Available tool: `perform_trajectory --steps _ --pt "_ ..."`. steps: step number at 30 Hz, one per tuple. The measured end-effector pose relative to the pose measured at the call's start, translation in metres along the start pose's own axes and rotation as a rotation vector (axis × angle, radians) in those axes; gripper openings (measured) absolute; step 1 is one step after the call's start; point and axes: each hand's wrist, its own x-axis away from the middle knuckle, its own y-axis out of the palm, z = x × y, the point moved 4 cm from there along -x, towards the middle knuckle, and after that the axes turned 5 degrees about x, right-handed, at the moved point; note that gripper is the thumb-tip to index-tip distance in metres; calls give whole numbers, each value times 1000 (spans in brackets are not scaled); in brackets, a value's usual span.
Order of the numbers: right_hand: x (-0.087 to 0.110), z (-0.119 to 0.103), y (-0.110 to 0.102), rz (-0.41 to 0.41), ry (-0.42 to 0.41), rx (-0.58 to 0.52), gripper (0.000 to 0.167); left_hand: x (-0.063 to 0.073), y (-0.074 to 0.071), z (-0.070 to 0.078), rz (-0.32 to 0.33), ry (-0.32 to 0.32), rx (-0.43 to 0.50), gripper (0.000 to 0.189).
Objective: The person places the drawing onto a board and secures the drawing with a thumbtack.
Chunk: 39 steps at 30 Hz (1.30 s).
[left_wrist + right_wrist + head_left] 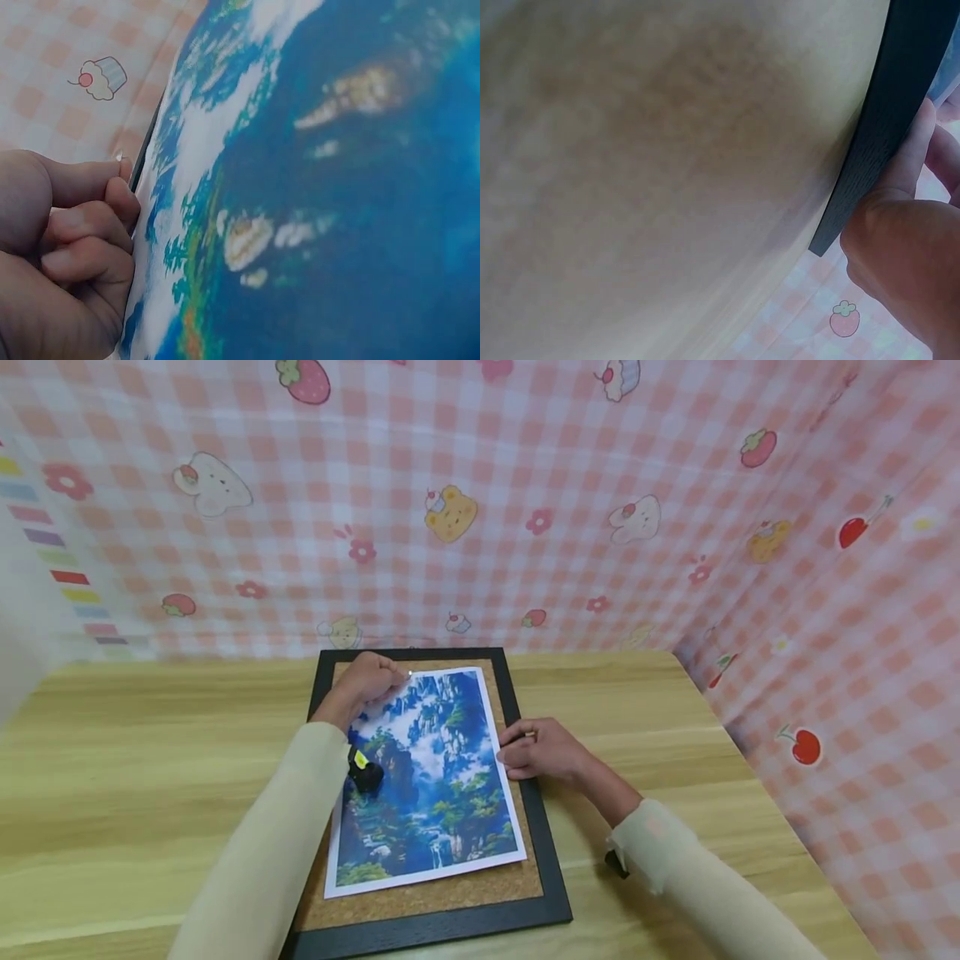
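A landscape print [431, 777] with a white border lies slightly askew on a cork board [487, 887] in a black frame [555, 881]. Near the print's top edge, my left hand [367, 678] pinches a tiny whitish push pin [118, 156] between thumb and index finger; its other fingers are curled against the sheet. My right hand [543, 749] is at the print's right edge, its thumb and index finger holding the paper there. In the right wrist view the thumb [915, 154] crosses the black frame toward the sheet.
The framed board lies on a wooden table [187, 777]. Behind and to the right hangs a pink checked cloth [525, 568] with cartoon prints. A small black wrist camera [366, 774] on the left wrist covers part of the print in the head view.
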Motion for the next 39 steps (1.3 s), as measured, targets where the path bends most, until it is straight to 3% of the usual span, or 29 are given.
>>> perform_trajectory --steps 3,9,15,23,29,39 --pt "-1 0 1 11 6 -2 24 -1 -2 1 8 -4 -25 26" --pt "-2 1 1 -3 11 -10 24 -4 -2 -1 15 -64 -24 30" --pt "-3 -4 1 -10 10 -7 25 -5 -4 1 13 -80 -25 25" --pt "-2 1 1 0 14 -4 24 -8 1 -1 20 26 -127 30" --pt "3 8 -1 12 36 6 23 -11 10 -2 11 39 -178 30" --pt "0 1 1 -2 18 10 23 -15 1 -1 46 6 -206 28"
